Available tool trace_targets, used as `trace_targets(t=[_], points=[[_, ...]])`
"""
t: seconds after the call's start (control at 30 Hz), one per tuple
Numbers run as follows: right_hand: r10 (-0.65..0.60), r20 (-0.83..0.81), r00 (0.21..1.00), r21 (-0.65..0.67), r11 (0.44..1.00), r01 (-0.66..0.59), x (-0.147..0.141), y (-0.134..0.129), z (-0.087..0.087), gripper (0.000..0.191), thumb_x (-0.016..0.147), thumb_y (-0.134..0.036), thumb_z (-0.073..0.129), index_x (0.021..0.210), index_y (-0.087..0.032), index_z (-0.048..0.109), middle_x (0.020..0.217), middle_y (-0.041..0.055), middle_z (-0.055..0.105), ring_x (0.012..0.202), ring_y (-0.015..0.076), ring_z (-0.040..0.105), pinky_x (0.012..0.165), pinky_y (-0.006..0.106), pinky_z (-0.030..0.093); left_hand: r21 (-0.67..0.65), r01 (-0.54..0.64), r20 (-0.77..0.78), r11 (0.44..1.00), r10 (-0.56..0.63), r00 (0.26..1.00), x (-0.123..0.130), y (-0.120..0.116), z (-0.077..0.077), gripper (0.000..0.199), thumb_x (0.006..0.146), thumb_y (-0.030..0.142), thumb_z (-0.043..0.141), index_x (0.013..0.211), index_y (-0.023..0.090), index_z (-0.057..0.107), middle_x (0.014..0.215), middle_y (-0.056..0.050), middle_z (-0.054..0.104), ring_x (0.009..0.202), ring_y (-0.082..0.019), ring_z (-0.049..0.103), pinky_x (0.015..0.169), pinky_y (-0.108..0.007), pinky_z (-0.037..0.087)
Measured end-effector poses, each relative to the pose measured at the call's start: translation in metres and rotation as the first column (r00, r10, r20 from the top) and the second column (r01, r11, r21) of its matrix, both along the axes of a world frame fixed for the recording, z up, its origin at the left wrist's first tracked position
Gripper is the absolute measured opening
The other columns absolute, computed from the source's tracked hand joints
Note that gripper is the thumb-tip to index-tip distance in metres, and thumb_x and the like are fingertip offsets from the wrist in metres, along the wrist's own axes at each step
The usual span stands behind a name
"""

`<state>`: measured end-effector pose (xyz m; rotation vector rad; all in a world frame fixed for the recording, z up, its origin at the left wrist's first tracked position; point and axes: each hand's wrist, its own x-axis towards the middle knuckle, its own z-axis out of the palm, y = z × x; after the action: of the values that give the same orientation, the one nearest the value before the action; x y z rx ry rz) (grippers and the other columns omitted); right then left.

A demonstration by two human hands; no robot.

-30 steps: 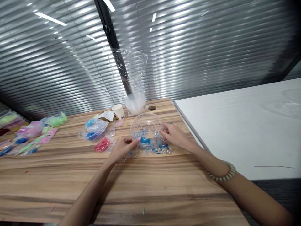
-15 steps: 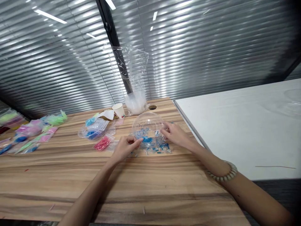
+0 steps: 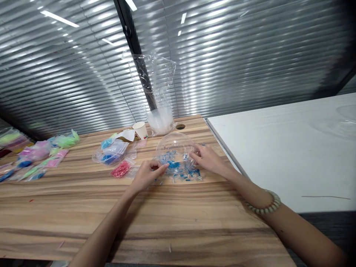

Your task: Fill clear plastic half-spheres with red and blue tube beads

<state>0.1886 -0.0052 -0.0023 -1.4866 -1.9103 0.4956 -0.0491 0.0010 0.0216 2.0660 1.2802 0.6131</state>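
Note:
A clear plastic bowl (image 3: 175, 138) stands on the wooden table with small blue tube-like pieces (image 3: 174, 164) inside it. My left hand (image 3: 148, 173) is closed at the bowl's near left side, thumb and index finger against its edge. On the opposite side my right hand (image 3: 205, 157) has its fingers bent around the rim, fingertips close together. More loose blue and clear tubes (image 3: 190, 175) are scattered around the bowl's near right side. What lies under the left fingers is partly hidden.
To the left are a bag of red pieces (image 3: 121, 169), a bag with blue contents (image 3: 111, 155), a paper cup (image 3: 140, 130) and several colourful bags (image 3: 41, 150). A plastic bag of white bowls (image 3: 160, 120) stands behind. A white table (image 3: 278, 148) adjoins on the right.
Almost nothing differs. Both hands stay at the bowl, and the left fingertips have shifted very slightly to the left.

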Motion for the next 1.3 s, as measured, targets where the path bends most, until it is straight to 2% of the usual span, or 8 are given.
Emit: trace_targets(t=[0.37,0.67,0.77,0.97,1.3], points=[[0.008,-0.009,1.0,-0.013,1.0,-0.008,0.0008,-0.0001,-0.0009,0.028,0.087,-0.021,0.042,0.107,-0.014,0.061,0.073,0.0028,0.069,0.057,0.014,0.06,0.057,0.022,0.04,0.011,0.059,-0.057,0.998,-0.058,0.997,-0.0016,0.0014,-0.0029,0.047,0.081,0.052,0.05,0.051,0.015,0.053,0.052,0.003,0.048,0.052,-0.01,0.042,0.051,-0.021,0.031],[0.016,-0.007,1.0,-0.001,1.0,-0.016,0.001,0.0005,-0.0026,0.033,0.086,-0.019,0.043,0.115,-0.014,0.057,0.075,0.0025,0.069,0.057,0.0137,0.06,0.056,0.021,0.04,0.052,0.079,-0.091,0.996,-0.074,0.993,-0.0027,0.0025,-0.0046,0.047,0.082,0.052,0.049,0.053,0.015,0.054,0.054,0.002,0.05,0.055,-0.011,0.043,0.052,-0.021,0.031],[0.024,-0.013,1.0,-0.002,1.0,-0.024,0.0012,-0.0001,-0.0018,0.031,0.086,-0.02,0.043,0.113,-0.014,0.058,0.074,0.0025,0.069,0.057,0.0137,0.06,0.057,0.022,0.04,0.052,0.072,-0.094,0.996,-0.067,0.993,-0.0022,0.002,-0.0041,0.047,0.082,0.052,0.049,0.053,0.015,0.054,0.054,0.002,0.05,0.056,-0.011,0.044,0.053,-0.021,0.032],[0.018,0.003,1.0,0.0,1.0,-0.018,0.0016,0.0007,-0.0026,0.029,0.086,-0.019,0.043,0.109,-0.013,0.06,0.071,0.0026,0.068,0.058,0.0141,0.06,0.057,0.022,0.04,0.052,0.051,-0.062,0.997,-0.048,0.997,-0.0018,0.0014,-0.0018,0.048,0.081,0.052,0.05,0.051,0.015,0.053,0.051,0.002,0.048,0.053,-0.01,0.042,0.049,-0.021,0.031],[-0.001,-0.082,0.997,0.064,0.998,0.006,-0.0002,0.0022,-0.0041,0.034,0.088,-0.025,0.046,0.118,-0.014,0.058,0.078,0.0038,0.071,0.061,0.015,0.063,0.058,0.023,0.044,0.054,-0.02,0.046,0.998,0.017,0.999,-0.003,-0.0003,0.005,0.046,0.081,0.051,0.051,0.055,0.014,0.059,0.058,-0.001,0.058,0.059,-0.013,0.049,0.055,-0.022,0.036]])
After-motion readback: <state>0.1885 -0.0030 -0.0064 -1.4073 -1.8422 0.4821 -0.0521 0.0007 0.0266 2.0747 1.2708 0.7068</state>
